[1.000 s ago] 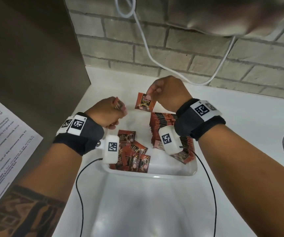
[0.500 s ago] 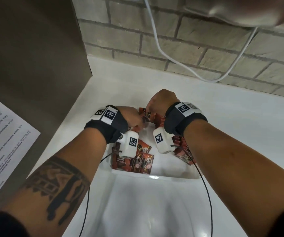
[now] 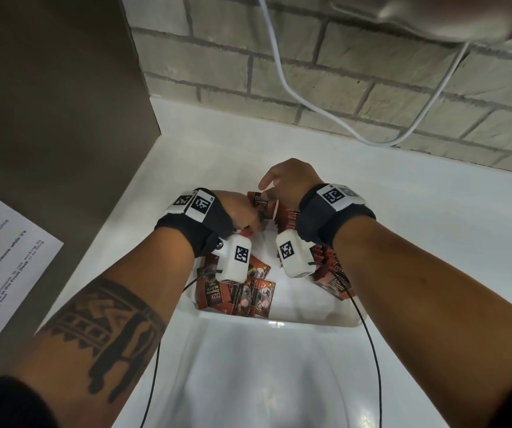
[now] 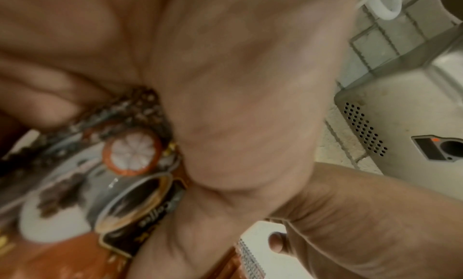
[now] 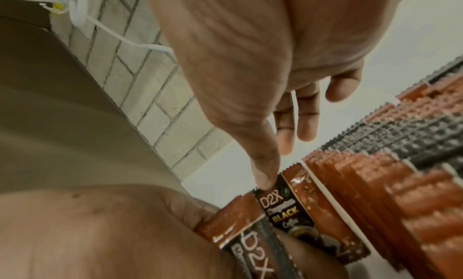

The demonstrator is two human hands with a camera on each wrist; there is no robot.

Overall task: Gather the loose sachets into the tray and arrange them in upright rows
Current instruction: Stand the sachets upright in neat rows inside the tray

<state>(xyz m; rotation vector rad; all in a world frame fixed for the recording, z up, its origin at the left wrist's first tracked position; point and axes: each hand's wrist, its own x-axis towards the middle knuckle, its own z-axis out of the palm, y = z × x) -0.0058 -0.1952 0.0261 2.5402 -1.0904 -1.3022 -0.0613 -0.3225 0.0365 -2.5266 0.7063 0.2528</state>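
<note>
**Both hands meeting over the far end of the sachet tray**

So, both hands are together at the far-left part of the white tray (image 3: 279, 322), which sits on the white worktop (image 3: 418, 211). The left hand (image 3: 242, 211) has its grip clenched around a small bunch of sachets (image 5: 240, 230); in the left wrist view one of them fills the lower left, pinned under the thumb and palm, with a coffee cup and a cut fruit printed on it. The right hand (image 3: 288, 183) pinches one sachet (image 5: 298, 210) at its top edge, thumb tip on the "D2X" label; its other fingers (image 5: 305, 125) are spread loosely behind. That sachet stands just beside the left hand's bunch, roughly upright.

Along the right side of the tray there's a long upright row of sachets (image 5: 391, 176), packed face to face, serrated tops lined up, running right next to the pinched one. At the near-left corner a loose pile of sachets (image 3: 236, 291) lies flat and jumbled inside the tray, partly hidden under the left wrist camera.

Around it: grey brick wall (image 3: 356, 81) with a white cable (image 3: 310, 106) drooping across it, a brown panel (image 3: 57, 118) on the left, and a printed sheet of paper (image 3: 4, 261) lower left.
</note>
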